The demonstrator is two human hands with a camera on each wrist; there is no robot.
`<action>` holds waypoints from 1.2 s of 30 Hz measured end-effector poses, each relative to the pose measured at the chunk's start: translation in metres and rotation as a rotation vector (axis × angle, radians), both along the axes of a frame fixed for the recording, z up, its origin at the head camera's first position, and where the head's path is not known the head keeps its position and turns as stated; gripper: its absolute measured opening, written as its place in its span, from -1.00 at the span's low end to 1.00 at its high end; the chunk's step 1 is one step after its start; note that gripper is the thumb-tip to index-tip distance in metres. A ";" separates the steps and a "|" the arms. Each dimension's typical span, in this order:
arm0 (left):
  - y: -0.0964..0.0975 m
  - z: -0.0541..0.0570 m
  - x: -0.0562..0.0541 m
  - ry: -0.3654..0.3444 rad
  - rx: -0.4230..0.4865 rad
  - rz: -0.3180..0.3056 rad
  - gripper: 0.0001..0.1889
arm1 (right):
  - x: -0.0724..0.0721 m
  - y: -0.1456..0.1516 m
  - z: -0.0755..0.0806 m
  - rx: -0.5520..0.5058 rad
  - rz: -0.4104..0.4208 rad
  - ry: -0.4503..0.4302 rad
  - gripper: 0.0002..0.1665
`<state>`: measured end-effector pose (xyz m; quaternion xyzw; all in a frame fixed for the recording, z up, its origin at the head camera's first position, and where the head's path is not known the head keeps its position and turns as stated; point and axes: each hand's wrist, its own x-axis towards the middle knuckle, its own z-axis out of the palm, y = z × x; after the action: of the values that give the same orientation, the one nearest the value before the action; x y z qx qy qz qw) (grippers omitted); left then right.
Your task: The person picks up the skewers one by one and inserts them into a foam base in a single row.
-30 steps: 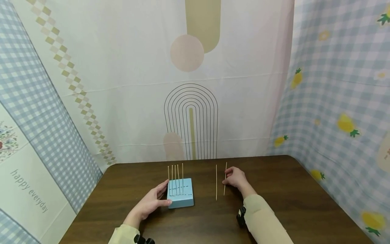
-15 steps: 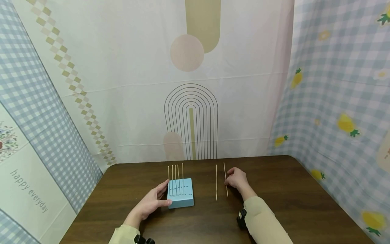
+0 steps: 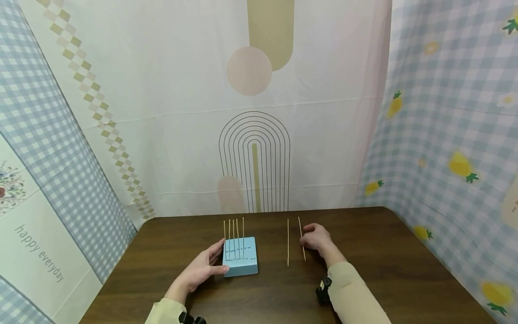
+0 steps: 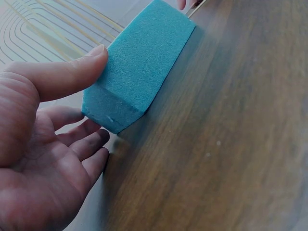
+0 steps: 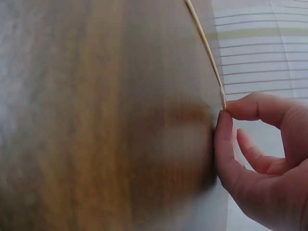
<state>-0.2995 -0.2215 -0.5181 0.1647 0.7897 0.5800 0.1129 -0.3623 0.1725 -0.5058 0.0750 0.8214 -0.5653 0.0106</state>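
A light blue foam block (image 3: 242, 271) sits on the table with several thin wooden skewers (image 3: 243, 231) standing upright in it. Rows of small dark marks run across its top. My left hand (image 3: 201, 267) holds the block at its left side, the thumb on the front face and the fingers around the far side. In the left wrist view the thumb presses the block's textured side (image 4: 144, 57). To the right, my right hand (image 3: 317, 237) pinches a skewer (image 3: 304, 254) low over the table. The right wrist view shows thumb and index fingertip on that skewer (image 5: 207, 45).
Another skewer (image 3: 288, 247) lies on the dark brown wooden table (image 3: 267, 297) between the block and my right hand. Patterned cloth (image 3: 182, 148) hangs behind the table, and checked cloth (image 3: 437, 126) hangs at the right.
The skewer in my right hand has turned, its near end swinging to the right. My right hand has shifted slightly right. The left hand and the block have stayed in place.
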 end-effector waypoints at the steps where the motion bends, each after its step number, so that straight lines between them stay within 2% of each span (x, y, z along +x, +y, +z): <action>1: 0.000 0.000 0.000 0.001 -0.001 0.001 0.03 | 0.000 0.001 0.000 -0.047 0.010 -0.006 -0.34; 5: 0.000 0.000 0.001 0.003 -0.007 0.004 0.03 | 0.000 0.007 0.000 -0.199 0.031 -0.041 -0.23; 12: 0.000 0.000 0.001 0.011 -0.010 0.000 0.04 | -0.001 0.015 -0.001 -0.307 0.052 -0.079 -0.26; 20: 0.000 0.000 0.001 0.011 -0.009 0.000 0.03 | -0.002 0.021 -0.005 -0.333 0.072 -0.091 -0.25; 26: 0.000 0.000 0.000 0.012 -0.011 0.004 0.03 | -0.002 0.024 -0.004 -0.335 0.086 -0.096 -0.34; 36: 0.001 0.001 0.001 0.013 -0.011 0.010 0.03 | -0.003 0.025 -0.004 -0.403 0.060 -0.111 -0.39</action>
<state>-0.2985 -0.2206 -0.5173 0.1640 0.7945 0.5751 0.1059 -0.3649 0.1972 -0.5102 0.0779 0.6916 -0.7128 0.0874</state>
